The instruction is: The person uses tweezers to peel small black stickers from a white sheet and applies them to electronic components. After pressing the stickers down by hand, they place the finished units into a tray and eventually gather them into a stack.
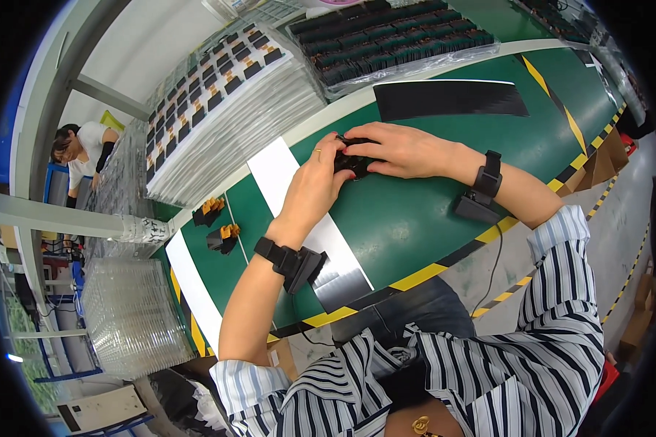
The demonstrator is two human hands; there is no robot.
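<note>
Both hands meet over the green work table point(393, 233), on a small bundle of dark pieces point(352, 162). My left hand point(313, 175) curls its fingers and thumb round the bundle's left side. From the right, my right hand point(401, 149) presses its fingers and thumb against the same bundle. The exact kind of the pieces is mostly hidden by the fingers. Left of my left forearm lie two small clusters of black pieces with orange tabs point(209, 211). A white strip point(273, 164) with a grey metallic end runs under my left wrist.
A black sheet point(452, 100) lies beyond my right hand. At the back stand a tall stack of clear trays point(248, 109) with black-and-orange pieces on top and a tray of dark rows point(393, 44). Yellow-black tape point(419, 275) marks the table's edge. A co-worker point(87, 153) is at far left.
</note>
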